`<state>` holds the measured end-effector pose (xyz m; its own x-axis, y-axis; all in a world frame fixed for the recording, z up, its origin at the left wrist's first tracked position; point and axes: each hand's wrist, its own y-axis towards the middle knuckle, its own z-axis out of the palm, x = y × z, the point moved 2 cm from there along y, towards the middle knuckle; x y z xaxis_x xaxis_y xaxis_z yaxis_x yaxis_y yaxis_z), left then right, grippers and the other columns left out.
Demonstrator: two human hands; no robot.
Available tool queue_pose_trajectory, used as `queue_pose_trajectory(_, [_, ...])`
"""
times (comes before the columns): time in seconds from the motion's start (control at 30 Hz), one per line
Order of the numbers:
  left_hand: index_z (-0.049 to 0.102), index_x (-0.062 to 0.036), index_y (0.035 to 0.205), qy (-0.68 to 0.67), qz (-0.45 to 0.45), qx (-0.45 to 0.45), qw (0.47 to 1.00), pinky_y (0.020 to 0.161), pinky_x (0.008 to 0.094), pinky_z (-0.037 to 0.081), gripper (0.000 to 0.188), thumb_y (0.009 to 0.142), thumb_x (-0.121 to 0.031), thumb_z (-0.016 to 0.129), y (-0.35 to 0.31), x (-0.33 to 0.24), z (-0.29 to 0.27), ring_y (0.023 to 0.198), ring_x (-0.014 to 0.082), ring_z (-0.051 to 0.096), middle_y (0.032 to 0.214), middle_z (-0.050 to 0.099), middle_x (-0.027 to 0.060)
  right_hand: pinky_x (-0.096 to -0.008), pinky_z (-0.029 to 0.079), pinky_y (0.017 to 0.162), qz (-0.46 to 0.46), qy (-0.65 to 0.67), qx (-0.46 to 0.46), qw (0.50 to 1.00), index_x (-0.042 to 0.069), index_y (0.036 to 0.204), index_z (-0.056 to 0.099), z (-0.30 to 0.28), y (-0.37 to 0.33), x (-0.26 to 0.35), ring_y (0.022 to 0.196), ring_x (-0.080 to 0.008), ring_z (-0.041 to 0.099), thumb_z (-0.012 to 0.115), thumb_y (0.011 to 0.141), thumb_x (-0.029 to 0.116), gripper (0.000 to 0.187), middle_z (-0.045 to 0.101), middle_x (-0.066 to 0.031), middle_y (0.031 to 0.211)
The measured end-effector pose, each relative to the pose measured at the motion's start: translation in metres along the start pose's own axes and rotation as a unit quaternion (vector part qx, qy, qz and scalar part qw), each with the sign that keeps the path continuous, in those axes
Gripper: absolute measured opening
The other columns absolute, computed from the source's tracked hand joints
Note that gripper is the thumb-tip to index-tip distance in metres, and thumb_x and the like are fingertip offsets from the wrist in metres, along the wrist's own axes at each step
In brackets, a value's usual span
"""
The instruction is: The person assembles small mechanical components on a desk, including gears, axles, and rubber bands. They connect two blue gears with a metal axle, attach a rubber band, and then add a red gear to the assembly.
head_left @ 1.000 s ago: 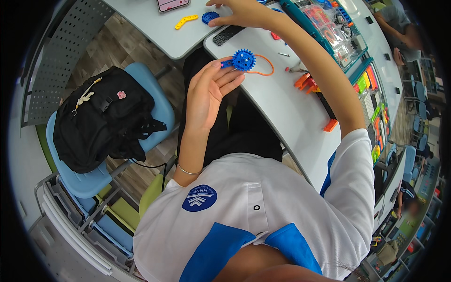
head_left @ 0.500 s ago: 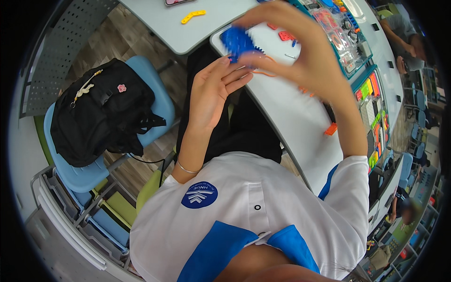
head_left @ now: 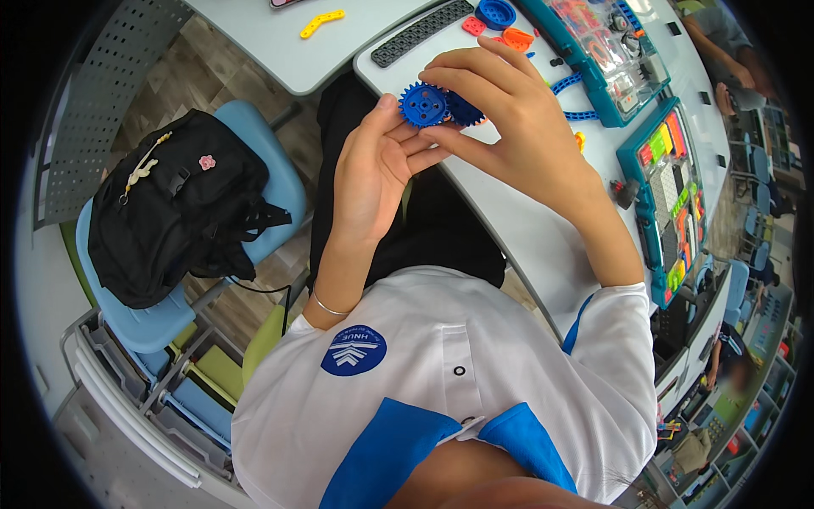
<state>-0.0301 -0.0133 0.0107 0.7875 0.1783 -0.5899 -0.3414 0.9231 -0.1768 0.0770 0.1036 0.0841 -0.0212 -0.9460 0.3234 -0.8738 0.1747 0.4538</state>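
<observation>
Two toothed blue plastic gears (head_left: 424, 106) sit side by side, close together, above the near edge of the white table. My right hand (head_left: 530, 119) grips them from the right, index finger over the top and thumb along the bottom. From the left, my left hand (head_left: 373, 165) cups the nearer gear, palm turned up, thumb beside its teeth and fingers beneath. Some of the left fingertips are hidden behind the gear and the right thumb. Whether the gears are joined I cannot tell.
On the white table (head_left: 526, 246) lie a dark perforated beam (head_left: 422, 34), a round blue wheel (head_left: 495, 13), red and orange pieces and blue curved pieces (head_left: 581, 115). Teal parts cases (head_left: 632, 157) line the right. A yellow bent beam (head_left: 322, 23) rests far left; a black backpack (head_left: 182, 204) occupies a blue chair.
My right hand has come down and left and closed around the gears. The gears have turned so one face shows plainly. The view has shifted slightly, revealing the dark beam and blue wheel.
</observation>
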Motion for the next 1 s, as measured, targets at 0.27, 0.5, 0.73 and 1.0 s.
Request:
queue_pose_trajectory(0.27, [0.06,0.0079,0.117,0.019,-0.006,0.009,1.0,0.091,0.0394,0.057,0.042,0.104,-0.029,0.045,-0.0007,0.0007,0.0029,0.105,0.0299,0.069,0.111,0.068,0.0219,-0.0481,0.037,0.111,-0.002,-0.013,-0.002,1.0,0.008,0.11,0.066,0.0017,-0.0068,-0.0028,0.101,-0.0228,0.065,0.081,0.072,0.02,0.042,0.066,-0.005,0.11])
queue_pose_trajectory(0.5, [0.06,0.008,0.117,0.02,-0.009,0.008,1.0,0.09,0.039,0.057,0.042,0.104,-0.029,0.045,-0.0013,0.0022,0.0015,0.104,0.0291,0.069,0.11,0.069,0.0215,-0.0479,0.036,0.111,-0.003,-0.014,-0.013,1.0,0.008,0.111,0.066,0.0017,-0.0085,-0.0025,0.099,-0.0226,0.066,0.082,0.072,0.022,0.044,0.067,-0.0044,0.111])
queue_pose_trajectory(0.73, [0.059,0.007,0.12,0.052,-0.006,0.015,0.999,0.09,0.0372,0.057,0.037,0.104,-0.024,0.047,-0.0038,0.0024,0.005,0.102,0.0248,0.07,0.11,0.069,0.0187,-0.0469,0.036,0.11,0.009,-0.004,0.0,1.0,0.008,0.111,0.066,-0.0001,-0.0088,-0.0003,0.099,-0.0226,0.065,0.08,0.074,0.022,0.042,0.066,-0.0046,0.111])
queue_pose_trajectory(1.0, [0.06,0.0061,0.118,0.087,0.013,0.024,0.996,0.088,0.0336,0.057,0.035,0.104,-0.024,0.05,-0.0065,0.0083,0.0067,0.099,0.021,0.07,0.109,0.069,0.0169,-0.0477,0.034,0.112,0.01,-0.003,-0.004,1.0,0.005,0.105,0.065,0.0003,-0.0103,0.0035,0.099,-0.0223,0.065,0.076,0.076,0.023,0.035,0.064,-0.0052,0.108])
